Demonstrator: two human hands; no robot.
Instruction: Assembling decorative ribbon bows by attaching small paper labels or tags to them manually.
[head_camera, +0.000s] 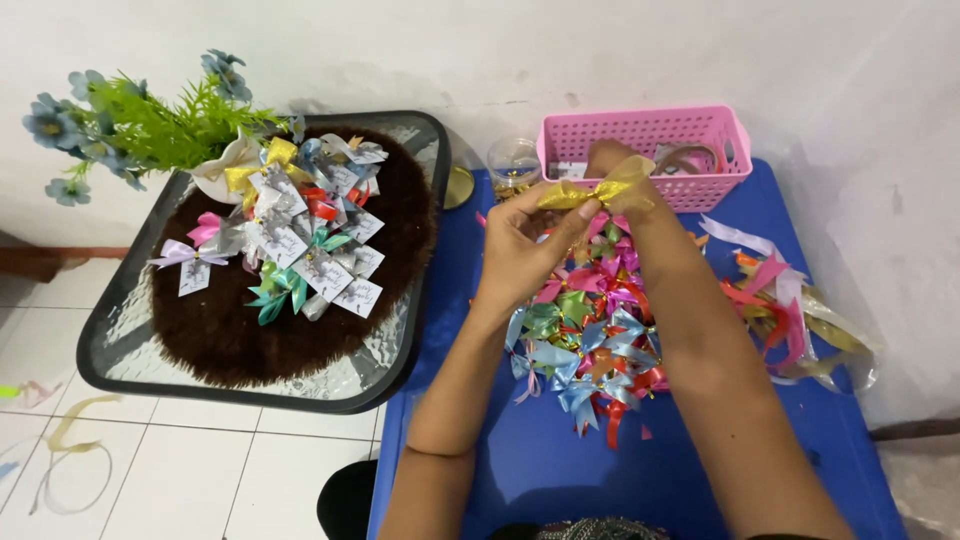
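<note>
Far L, ~9 o'clock: blue artificial flowers (110, 120) w/ green sprigs lean over a dark-rimmed glass tray (120, 345). On it a brown fuzzy mat (220, 330), and on the mat a heap of finished bows w/ small white tags (300, 230).

Center: blue table (560, 470) w/ a loose pile of coloured ribbon bows (590, 340), directly under both hands. At 12 o'clock, a clear plastic cup (512, 160) beside a pink basket (700, 165). At 3 o'clock, ribbon scraps (790, 300) near the table edge.

The gold bow (598, 190) is up in the air, in front of the basket, above the pile.

Risk, as I judge it: the hold is fingertip-only on slick ribbon, so the bow could slip down into the pile or its loops could get crushed. Scraps by the edge could slide off too.

Pose: left hand (520, 250) is raised, wrist bent back, thumb + fingers pinched on the bow's L loop. Right hand (625, 175) reaches up from 5 o'clock, forearm crossing the pile, fingers curled behind the bow's R side; it seems to grasp the bow, though the fingertips are partly hidden.
</note>
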